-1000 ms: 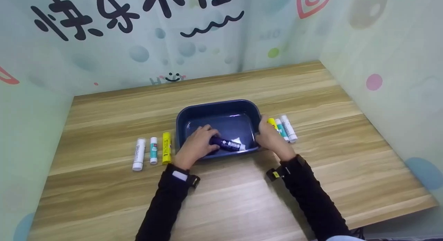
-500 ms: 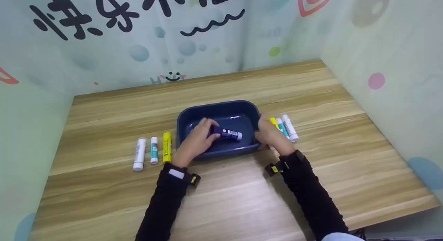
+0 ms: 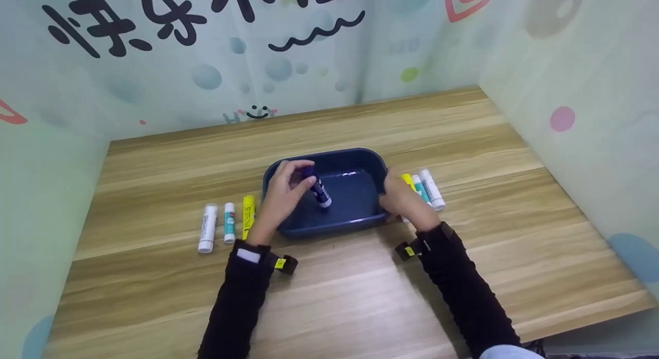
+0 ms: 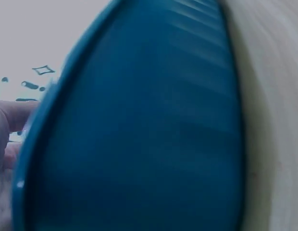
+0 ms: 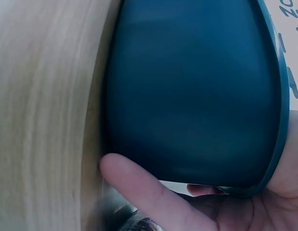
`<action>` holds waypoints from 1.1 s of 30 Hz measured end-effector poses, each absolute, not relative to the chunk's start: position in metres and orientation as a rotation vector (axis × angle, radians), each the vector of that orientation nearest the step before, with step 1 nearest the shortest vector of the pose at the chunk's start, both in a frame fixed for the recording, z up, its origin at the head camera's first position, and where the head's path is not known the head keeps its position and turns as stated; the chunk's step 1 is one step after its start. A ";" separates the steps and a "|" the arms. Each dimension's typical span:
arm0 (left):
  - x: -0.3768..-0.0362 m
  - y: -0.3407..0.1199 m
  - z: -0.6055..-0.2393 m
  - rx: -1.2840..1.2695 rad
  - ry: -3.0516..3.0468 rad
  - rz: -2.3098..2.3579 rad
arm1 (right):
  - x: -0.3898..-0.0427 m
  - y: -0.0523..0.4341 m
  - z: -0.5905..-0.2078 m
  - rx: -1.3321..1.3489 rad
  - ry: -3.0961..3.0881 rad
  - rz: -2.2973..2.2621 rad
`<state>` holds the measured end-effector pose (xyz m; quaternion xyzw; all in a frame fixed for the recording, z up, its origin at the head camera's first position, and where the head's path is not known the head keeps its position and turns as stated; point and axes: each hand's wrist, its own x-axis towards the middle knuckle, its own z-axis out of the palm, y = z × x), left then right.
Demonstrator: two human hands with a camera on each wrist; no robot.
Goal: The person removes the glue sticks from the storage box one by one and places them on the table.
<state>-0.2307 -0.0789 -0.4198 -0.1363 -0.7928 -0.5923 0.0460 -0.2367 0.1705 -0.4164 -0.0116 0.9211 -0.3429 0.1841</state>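
Purple glue stick (image 3: 317,188): tilted steeply over the tray's 9 o'clock side, cap uppermost; a second ago it lay flat on the tray floor, so it is being lifted out.
Left hand (image 3: 282,198): fingertips pinch the stick's capped end.
Blue tray (image 3: 329,158): holds nothing else.
Right hand (image 3: 403,200): fingers curled over the tray's 3 o'clock rim.
Count: three sticks (image 3: 226,224) at 9 o'clock, three sticks (image 3: 422,188) at 3 o'clock, on the wooden table (image 3: 360,297).
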 end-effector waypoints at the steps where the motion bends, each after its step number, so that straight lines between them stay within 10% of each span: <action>1: -0.230 -0.079 -0.418 -0.393 -2.387 -1.858 | -0.237 0.171 -0.416 -0.033 2.595 -0.970; 22: -0.221 -0.118 -0.378 0.140 -1.683 -2.779 | -0.236 0.172 -0.419 -0.071 2.639 -0.964; 33: -0.214 -0.175 -0.372 0.133 -2.656 -2.151 | -0.235 0.172 -0.418 -0.073 2.632 -0.977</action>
